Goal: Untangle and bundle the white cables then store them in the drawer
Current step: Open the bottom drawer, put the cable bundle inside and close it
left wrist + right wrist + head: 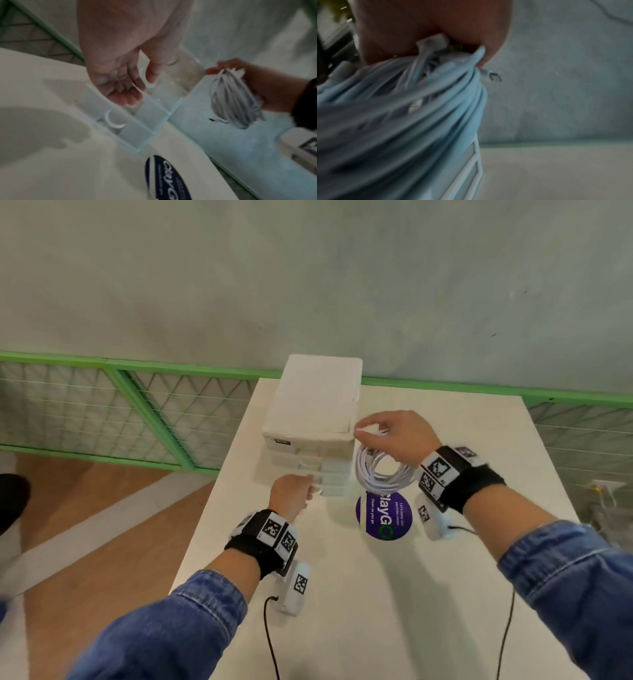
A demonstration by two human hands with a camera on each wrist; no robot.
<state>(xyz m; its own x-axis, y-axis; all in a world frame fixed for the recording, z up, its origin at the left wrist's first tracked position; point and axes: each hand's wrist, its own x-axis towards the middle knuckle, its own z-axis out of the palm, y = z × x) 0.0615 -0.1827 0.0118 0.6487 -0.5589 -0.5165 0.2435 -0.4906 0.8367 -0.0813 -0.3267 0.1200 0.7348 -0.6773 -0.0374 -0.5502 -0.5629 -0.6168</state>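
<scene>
A white multi-drawer unit stands on the white table. My left hand is at the front of one of its lower drawers; in the left wrist view its thumb and fingers pinch that drawer's white crescent handle. My right hand grips a coiled bundle of white cables in the air beside the unit's right side. The coil fills the right wrist view, with a metal plug sticking out. All drawers look closed or nearly so.
A round purple sticker lies on the table under the coil. The table's left edge drops to a wooden floor. A green mesh fence runs behind. Black wires trail from my wrist cameras.
</scene>
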